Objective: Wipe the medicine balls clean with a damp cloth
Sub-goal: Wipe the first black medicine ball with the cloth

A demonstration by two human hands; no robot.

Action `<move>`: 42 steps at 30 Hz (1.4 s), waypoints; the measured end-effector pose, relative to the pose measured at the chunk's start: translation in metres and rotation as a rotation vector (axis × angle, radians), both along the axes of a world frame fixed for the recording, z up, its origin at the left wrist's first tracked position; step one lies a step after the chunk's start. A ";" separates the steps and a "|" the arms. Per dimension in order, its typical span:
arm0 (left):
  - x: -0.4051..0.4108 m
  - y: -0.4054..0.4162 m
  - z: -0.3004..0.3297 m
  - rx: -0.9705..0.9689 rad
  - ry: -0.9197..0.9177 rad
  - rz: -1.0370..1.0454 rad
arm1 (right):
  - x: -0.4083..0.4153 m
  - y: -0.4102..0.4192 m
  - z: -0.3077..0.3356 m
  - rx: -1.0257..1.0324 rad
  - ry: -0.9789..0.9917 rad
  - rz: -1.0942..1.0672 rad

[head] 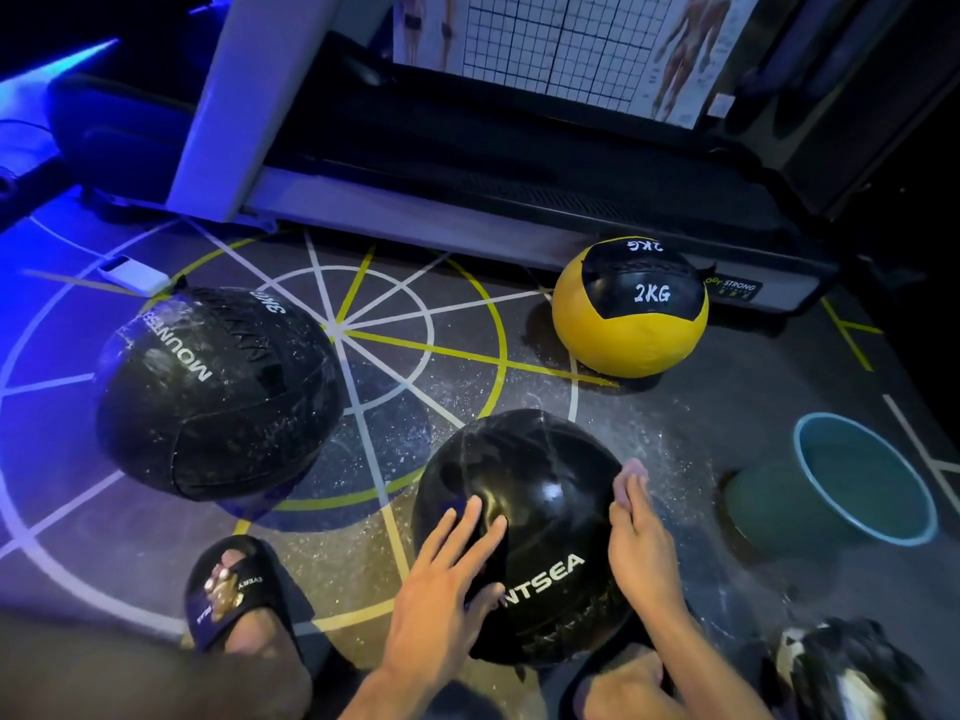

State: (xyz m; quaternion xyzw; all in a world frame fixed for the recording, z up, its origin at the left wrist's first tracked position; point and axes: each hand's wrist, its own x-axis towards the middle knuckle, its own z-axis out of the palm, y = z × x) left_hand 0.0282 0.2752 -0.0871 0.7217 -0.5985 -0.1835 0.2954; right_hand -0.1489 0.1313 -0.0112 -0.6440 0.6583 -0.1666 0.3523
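A shiny black medicine ball point(535, 491) sits on the floor right in front of me. My left hand point(441, 574) lies flat on its near left side, fingers straight. My right hand point(641, 537) presses a small pink cloth point(635, 472) against the ball's right side, fingers wrapped over it. A second black ball point(208, 397), dusty with white specks, rests at the left. A yellow and black 2KG ball point(628, 314) stands farther back on the right.
A teal basin point(893, 517) with water stands on the floor at the right. A treadmill point(467, 200) runs along the back. My sandalled foot point(239, 589) is at the lower left. White dust covers the marked floor between the balls.
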 end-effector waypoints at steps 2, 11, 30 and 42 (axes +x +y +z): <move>-0.006 -0.003 0.000 -0.003 -0.015 -0.039 | 0.016 -0.007 0.006 -0.031 0.070 0.000; -0.009 -0.006 -0.020 -0.060 -0.018 -0.058 | 0.068 -0.024 0.016 -0.343 0.394 0.954; -0.015 0.000 -0.007 0.055 -0.021 0.004 | 0.002 -0.074 0.011 -0.085 0.325 0.328; -0.022 0.012 -0.023 0.595 1.649 0.611 | -0.032 -0.050 0.000 -0.007 0.268 0.044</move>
